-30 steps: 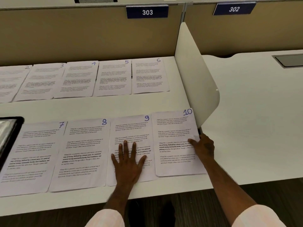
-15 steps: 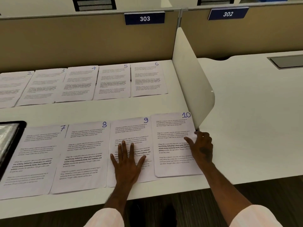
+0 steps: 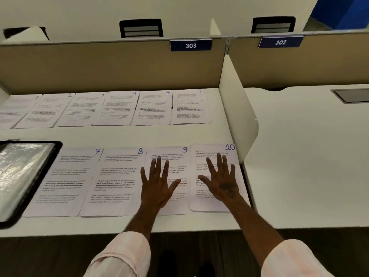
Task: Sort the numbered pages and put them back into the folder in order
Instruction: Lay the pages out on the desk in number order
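Numbered white pages lie in two rows on the white desk (image 3: 123,134). The far row runs from page 1 at the left to page 6 (image 3: 189,106) at the right. The near row holds page 7 (image 3: 65,180), page 8 (image 3: 115,180), page 9 (image 3: 177,162) and page 10 (image 3: 213,156). My left hand (image 3: 157,182) lies flat with spread fingers on page 9. My right hand (image 3: 221,180) lies flat with spread fingers on page 10. The black folder (image 3: 22,176) with clear shiny sleeves lies open at the left, partly cut off.
A white curved divider (image 3: 237,116) stands just right of page 10, with a second white desk (image 3: 309,156) beyond it. A tan partition (image 3: 99,66) with signs 303 and 302 closes the back. Black chair backs show behind it.
My right hand moved from page 10's right edge onto the sheet and now lies flat on it. My left hand stayed flat on page 9. The view tilted up.
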`<state>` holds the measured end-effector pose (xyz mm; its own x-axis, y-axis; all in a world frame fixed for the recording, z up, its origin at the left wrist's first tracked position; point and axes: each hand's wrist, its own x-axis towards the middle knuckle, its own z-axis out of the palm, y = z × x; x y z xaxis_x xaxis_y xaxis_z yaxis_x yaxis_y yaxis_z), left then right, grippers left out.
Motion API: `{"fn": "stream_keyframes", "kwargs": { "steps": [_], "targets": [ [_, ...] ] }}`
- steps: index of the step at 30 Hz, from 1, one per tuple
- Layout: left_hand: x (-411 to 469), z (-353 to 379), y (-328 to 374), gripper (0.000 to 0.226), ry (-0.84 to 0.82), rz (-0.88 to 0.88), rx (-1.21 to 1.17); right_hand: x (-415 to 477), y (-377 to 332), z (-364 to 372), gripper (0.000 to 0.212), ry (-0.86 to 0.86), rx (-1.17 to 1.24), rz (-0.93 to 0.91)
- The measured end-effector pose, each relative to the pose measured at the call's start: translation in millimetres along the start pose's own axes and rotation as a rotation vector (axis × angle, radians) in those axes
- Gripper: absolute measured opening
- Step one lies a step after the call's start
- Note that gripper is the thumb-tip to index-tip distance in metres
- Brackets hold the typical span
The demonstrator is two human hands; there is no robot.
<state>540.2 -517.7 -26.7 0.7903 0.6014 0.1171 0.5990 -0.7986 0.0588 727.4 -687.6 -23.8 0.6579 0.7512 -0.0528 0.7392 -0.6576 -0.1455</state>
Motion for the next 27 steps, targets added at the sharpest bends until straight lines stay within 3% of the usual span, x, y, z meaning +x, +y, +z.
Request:
{"fn": "stream_keyframes", "kwargs": {
  "steps": [12, 27],
  "targets": [
    [-30, -48, -82, 0.087, 0.084, -0.071, 0.073, -5, -88, -14, 0.085, 0.050, -0.031, -0.127],
    [-90, -114, -337, 0.085, 0.163, -0.167, 0.135, 5, -351, 6, 0.081, 0.136, 0.023, -0.213]
  ]
}}
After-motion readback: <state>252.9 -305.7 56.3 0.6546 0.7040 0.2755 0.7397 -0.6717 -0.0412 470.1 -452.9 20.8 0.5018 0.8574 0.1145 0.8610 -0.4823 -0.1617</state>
